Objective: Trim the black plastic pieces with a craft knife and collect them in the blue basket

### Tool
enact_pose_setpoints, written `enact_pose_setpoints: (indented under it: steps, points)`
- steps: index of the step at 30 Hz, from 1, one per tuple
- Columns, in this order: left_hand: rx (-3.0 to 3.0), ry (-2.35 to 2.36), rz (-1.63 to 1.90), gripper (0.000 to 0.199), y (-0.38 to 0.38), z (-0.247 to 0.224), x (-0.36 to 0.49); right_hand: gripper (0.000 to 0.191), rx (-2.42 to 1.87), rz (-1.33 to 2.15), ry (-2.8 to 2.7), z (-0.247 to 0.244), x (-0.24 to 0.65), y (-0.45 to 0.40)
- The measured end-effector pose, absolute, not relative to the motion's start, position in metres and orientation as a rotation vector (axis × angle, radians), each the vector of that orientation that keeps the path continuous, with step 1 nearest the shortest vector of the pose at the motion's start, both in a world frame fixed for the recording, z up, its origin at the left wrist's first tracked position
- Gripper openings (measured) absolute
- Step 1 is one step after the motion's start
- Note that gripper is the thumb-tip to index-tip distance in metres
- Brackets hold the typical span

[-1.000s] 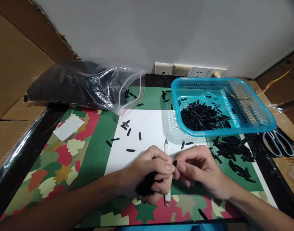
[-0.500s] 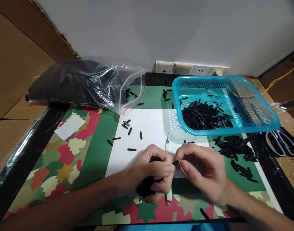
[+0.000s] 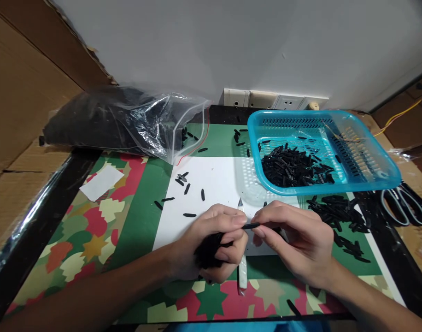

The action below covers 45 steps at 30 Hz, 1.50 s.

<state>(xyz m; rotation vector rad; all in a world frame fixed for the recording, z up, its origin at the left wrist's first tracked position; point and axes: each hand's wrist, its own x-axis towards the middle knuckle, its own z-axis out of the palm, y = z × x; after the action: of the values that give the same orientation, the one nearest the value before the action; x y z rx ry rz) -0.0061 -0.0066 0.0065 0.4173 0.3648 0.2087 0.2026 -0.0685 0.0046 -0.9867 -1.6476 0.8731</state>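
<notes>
The table [image 3: 228, 114] shows as black strips along its left, far and right edges; a green mat [image 3: 138, 221] covers the rest, with a white area [image 3: 214, 180] at centre and a patterned border. At upper left lies a clear bag [image 3: 103, 122], its mouth reaching over the mat; below it, a white card [image 3: 102, 183]. Loose black pieces [image 3: 189, 215] dot the centre left. A blue basket [image 3: 321, 189] stands at upper right, a heap [image 3: 335, 210] of pieces just below it. Scissors [image 3: 404, 207] lie at the right edge, a knife [image 3: 243, 272] at lower centre.
</notes>
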Motion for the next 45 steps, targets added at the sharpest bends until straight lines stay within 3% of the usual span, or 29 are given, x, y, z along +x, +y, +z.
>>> enact_pose_setpoints:
  steps: [18,24,27,29,32,37,40,45]
  points:
    - [0.372,0.404,0.225,0.041,-0.006,0.003,-0.005,0.015,-0.980,0.792,-1.714,0.004,0.201,-0.067]
    - [0.395,0.429,0.256,0.039,-0.008,-0.002,-0.004,0.018,-1.030,0.209,-1.894,0.020,0.221,-0.066]
    - [0.439,0.458,0.229,0.040,-0.009,-0.001,-0.004,0.014,-1.355,-0.254,-1.810,0.025,0.237,-0.064]
    - [0.486,0.483,0.195,0.041,-0.009,0.000,-0.004,0.026,-1.527,-0.408,-1.727,0.023,0.241,-0.062]
    - [0.525,0.543,0.158,0.045,-0.011,0.003,-0.004,0.050,-1.397,-0.315,-1.817,0.018,0.231,-0.066]
    - [0.557,0.728,0.196,0.037,-0.018,0.007,0.001,0.034,-0.905,0.018,-2.215,0.014,0.198,-0.080]
    - [0.583,0.747,0.204,0.021,-0.020,0.009,0.004,0.039,-0.817,0.072,-2.300,0.008,0.189,-0.081]
    - [0.529,0.746,0.153,0.015,-0.020,0.006,0.002,0.044,-0.757,0.123,-2.255,0.002,0.192,-0.079]
